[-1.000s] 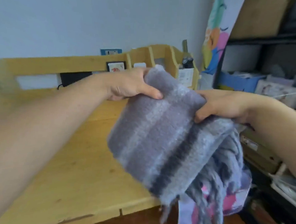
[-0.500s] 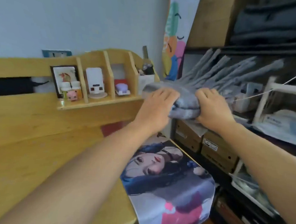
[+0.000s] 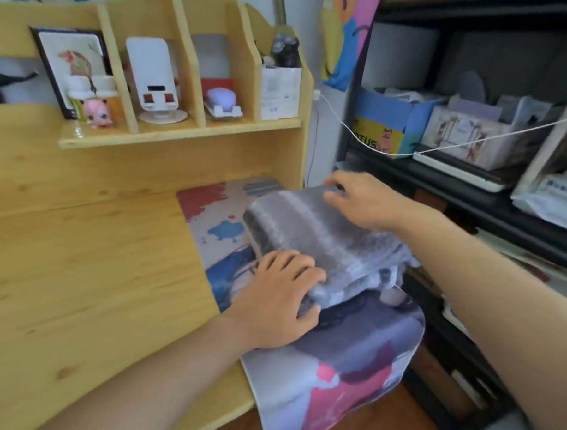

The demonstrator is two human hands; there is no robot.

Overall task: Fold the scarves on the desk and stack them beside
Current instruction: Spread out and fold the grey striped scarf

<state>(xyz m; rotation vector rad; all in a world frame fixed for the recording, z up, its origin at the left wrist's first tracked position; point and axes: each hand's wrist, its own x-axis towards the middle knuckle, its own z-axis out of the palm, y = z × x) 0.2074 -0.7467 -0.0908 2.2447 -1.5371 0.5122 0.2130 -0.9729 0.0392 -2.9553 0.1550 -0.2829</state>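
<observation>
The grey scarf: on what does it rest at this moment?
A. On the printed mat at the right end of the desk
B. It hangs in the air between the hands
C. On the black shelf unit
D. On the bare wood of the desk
A: the folded grey scarf lies on the printed mat, with the left hand and right hand on it.
</observation>
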